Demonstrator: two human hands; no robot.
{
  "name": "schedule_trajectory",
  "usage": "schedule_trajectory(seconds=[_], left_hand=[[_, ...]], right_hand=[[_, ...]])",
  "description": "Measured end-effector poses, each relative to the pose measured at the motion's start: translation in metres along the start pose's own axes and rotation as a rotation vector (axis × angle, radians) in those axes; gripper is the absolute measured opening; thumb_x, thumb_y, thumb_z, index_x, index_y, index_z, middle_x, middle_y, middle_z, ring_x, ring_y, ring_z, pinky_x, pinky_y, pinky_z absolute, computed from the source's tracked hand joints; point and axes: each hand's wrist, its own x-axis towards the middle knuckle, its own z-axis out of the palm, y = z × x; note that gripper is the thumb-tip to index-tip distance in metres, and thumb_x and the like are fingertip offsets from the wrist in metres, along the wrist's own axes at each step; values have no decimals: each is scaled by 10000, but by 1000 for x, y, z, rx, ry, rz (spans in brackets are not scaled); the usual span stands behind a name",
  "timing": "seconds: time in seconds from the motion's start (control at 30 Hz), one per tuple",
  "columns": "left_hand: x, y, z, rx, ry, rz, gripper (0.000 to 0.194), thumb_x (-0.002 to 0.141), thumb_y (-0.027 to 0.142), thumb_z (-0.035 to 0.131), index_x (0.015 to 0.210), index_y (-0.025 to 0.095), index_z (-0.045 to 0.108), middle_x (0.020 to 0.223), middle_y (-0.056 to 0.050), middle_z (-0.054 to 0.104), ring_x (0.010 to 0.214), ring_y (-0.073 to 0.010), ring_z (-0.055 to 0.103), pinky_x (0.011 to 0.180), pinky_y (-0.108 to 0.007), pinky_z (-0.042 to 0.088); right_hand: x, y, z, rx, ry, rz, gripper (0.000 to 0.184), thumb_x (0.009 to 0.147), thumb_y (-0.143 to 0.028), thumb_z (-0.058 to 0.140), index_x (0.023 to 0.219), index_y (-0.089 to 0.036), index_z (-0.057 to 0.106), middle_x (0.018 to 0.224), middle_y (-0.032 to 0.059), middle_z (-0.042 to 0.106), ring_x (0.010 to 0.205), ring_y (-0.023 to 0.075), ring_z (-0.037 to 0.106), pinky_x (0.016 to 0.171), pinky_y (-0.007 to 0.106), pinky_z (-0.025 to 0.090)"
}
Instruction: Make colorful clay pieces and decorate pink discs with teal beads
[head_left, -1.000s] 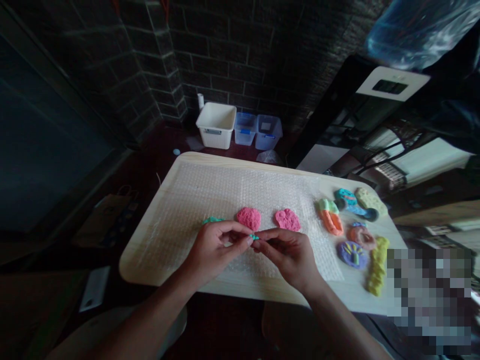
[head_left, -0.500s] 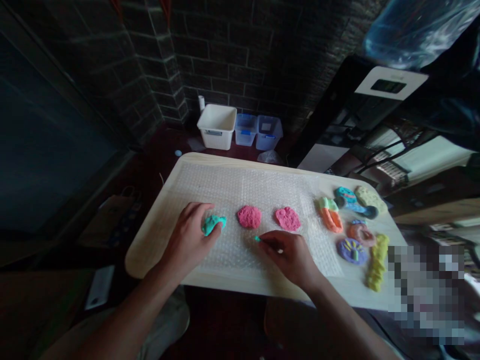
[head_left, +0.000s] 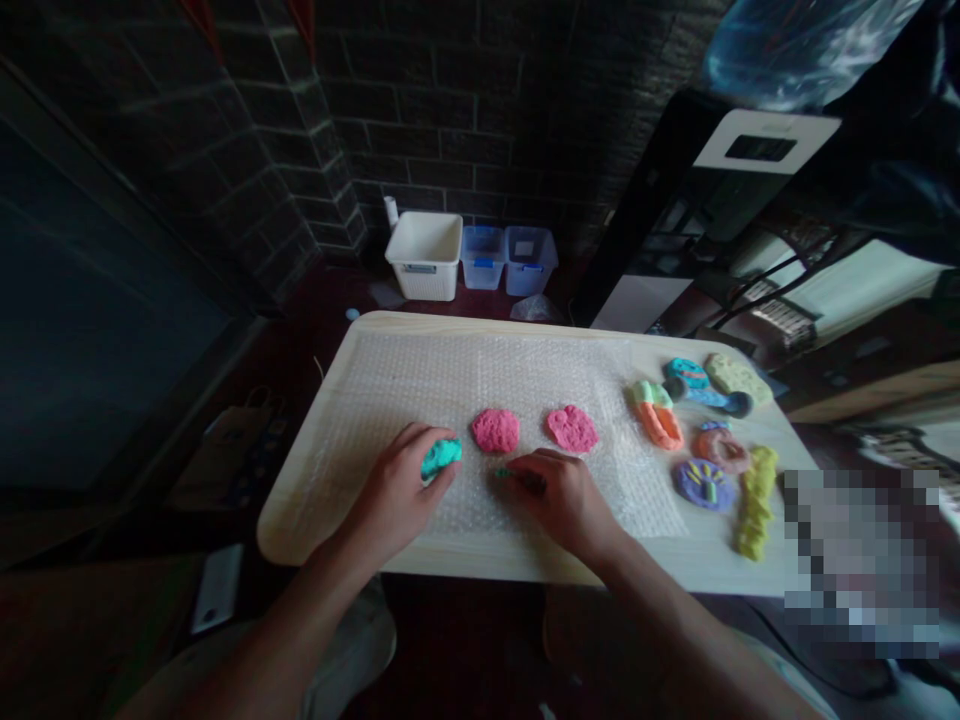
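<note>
Between the thumb and fingers of my left hand (head_left: 397, 478) is a lump of teal modelling clay (head_left: 441, 458), just above the bubble wrap (head_left: 420, 375). My right hand (head_left: 559, 495) is closed in a pinch, with a tiny bit of teal clay (head_left: 501, 472) showing at its fingertips. Two pink clay lumps lie on the wrap beyond my hands: a rounded one (head_left: 496, 430) in the middle and a flatter, uneven one (head_left: 572, 429) to its right.
Several finished-looking clay shapes lie on the table's right side, among them an orange and green piece (head_left: 658, 418), a purple disc (head_left: 703, 484) and a yellow twisted strip (head_left: 757, 505). Beyond the wooden table (head_left: 292, 480), a white bin (head_left: 426, 255) and blue-tinted boxes (head_left: 484, 258) stand on the floor.
My left hand has shifted slightly right with the teal clay, which sits turned in its grip. My right hand has moved a little left, bringing the two hands closer together.
</note>
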Motion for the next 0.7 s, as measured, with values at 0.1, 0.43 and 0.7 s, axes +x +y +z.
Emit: schedule_trajectory(seconds=[0.1,0.43,0.7], left_hand=[[-5,9,-1,-74,-35,-39,201,974,275,595,1146,201,668,1117,-81,720,1039,-245,681,929,-371,522],[-25,41,3,-467,-280,-158,326,1000,447,600,1262,273,686,1243,-63,747,1141,-257,689,969,-350,549],[-24,41,0,-585,-314,-144,450,984,351,645,1414,272,537,1497,-113,571,1376,-276,550,1082,-386,496]], right_hand=[[-4,-1,-5,48,6,44,234,873,-98,683,1062,-171,800,846,72,805,666,187,728,631,288,551],[-19,-38,-25,442,-2,-122,279,987,-258,675,1249,-244,769,1053,94,755,896,207,726,752,330,605],[-17,-45,-28,456,14,-131,270,975,-255,699,1230,-258,788,1049,94,758,910,213,724,794,354,601]])
